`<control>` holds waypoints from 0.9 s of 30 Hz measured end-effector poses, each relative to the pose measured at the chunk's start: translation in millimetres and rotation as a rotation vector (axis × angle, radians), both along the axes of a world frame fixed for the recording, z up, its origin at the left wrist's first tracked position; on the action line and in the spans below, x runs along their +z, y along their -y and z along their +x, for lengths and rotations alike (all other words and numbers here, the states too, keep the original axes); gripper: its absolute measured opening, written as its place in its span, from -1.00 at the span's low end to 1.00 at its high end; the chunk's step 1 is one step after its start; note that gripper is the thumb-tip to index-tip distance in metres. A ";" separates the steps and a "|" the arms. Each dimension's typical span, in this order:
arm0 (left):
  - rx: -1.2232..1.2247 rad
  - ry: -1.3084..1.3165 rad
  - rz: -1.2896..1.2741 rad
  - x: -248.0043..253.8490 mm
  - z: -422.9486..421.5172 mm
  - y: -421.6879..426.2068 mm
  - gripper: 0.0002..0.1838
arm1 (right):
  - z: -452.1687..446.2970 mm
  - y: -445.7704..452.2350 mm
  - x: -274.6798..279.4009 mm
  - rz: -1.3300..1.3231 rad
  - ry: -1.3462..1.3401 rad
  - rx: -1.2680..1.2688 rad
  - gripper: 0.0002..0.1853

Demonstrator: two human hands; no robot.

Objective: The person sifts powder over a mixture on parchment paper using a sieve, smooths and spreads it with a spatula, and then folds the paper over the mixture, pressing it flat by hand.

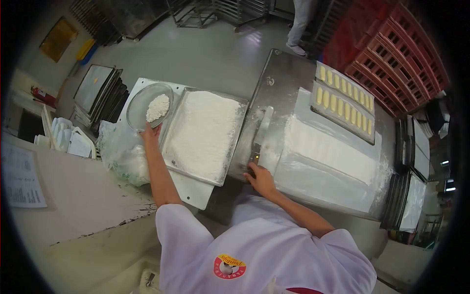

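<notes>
My left hand [151,131] is closed on the near rim of a round sieve [137,110] with a mound of white powder [158,108] in it. The sieve sits over the left end of a white board, beside a metal tray [172,169] filled with white, flour-like powder [203,132]. At the near edge of the steel table, my right hand [262,179] has its fingers curled at the handle end of a long-bladed spatula [264,125]. The spatula's blade lies on the tabletop, pointing away from me.
On the steel table [279,73], a powder-covered strip [333,152] lies on a pale sheet, below trays of piped yellow fingers [342,110]. Red crates [387,59] stand behind. A plastic bag [122,152] lies left of the board [196,196]. Another person's leg [301,22] shows at the back.
</notes>
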State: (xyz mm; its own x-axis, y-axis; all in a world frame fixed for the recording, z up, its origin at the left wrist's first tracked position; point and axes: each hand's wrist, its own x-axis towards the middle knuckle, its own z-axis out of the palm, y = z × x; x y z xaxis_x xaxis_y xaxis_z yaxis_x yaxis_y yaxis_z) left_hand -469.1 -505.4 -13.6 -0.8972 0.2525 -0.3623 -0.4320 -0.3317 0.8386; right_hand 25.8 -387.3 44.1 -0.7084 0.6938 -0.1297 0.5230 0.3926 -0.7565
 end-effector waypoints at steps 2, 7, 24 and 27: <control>0.010 -0.012 0.098 -21.1 -4.5 1.7 -0.38 | 6.4 -4.6 -5.7 -0.028 -0.034 -0.032 -0.74; 0.087 0.084 0.022 -1.5 13.5 9.0 -0.24 | 21.0 -10.4 0.5 -0.065 -0.206 -0.224 -0.80; 0.044 -0.097 -0.090 96.2 203.2 62.2 -0.48 | 40.5 -88.6 36.1 -0.479 -0.453 -0.308 -0.62; 0.066 -0.092 -0.118 109.0 220.0 68.6 -0.46 | 34.0 -94.5 31.7 -0.295 -0.291 -0.291 -0.62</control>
State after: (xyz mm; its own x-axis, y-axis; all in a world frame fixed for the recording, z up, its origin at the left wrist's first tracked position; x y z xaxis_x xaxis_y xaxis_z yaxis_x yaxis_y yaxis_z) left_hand -249.1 -574.1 95.4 -0.9412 0.1528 -0.3015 -0.3322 -0.2536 0.9085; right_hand 59.8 -292.8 75.7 -0.5271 0.8314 -0.1758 0.3301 0.0096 -0.9439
